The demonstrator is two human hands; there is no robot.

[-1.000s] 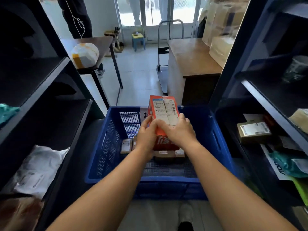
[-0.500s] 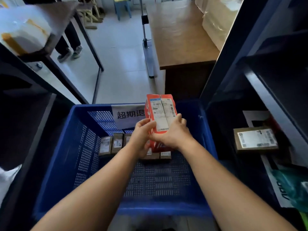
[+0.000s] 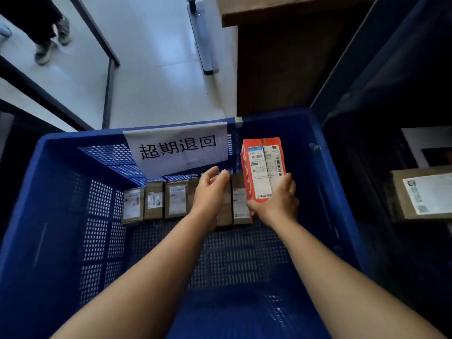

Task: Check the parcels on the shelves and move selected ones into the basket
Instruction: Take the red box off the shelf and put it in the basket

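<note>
Both forearms reach down into the blue basket (image 3: 61, 216), whose perforated walls rise on every side of the hands; its far rim lies beyond the fingertips, its left wall well out from the left hand, its right wall near the right hand. Between the wrists and the near rim the slotted basket floor (image 3: 244, 260) lies bare, the widest free stretch in view, and more bare floor runs left of the left forearm to the wall. A white paper sign (image 3: 178, 149) with black characters hangs over the far wall, just beyond the left hand. Outside the basket, past the right wall, a dark shelf holds a brown labelled carton (image 3: 423, 194), well apart from the right hand. The right hand (image 3: 276, 204) is closed around the lower end of the red parcel (image 3: 263, 167), thumb on its left edge and fingers wrapped over its right edge; the parcel stands upright with its white shipping label facing the camera, at the right end of the row and close to the far wall. Whether its base rests on the floor cannot be told. The left hand (image 3: 210, 194) is spread and empty, palm turned right, hovering over the row of small brown boxes (image 3: 156, 203) that lie side by side against the far wall, their near edges in line; it hides part of that row.
</note>
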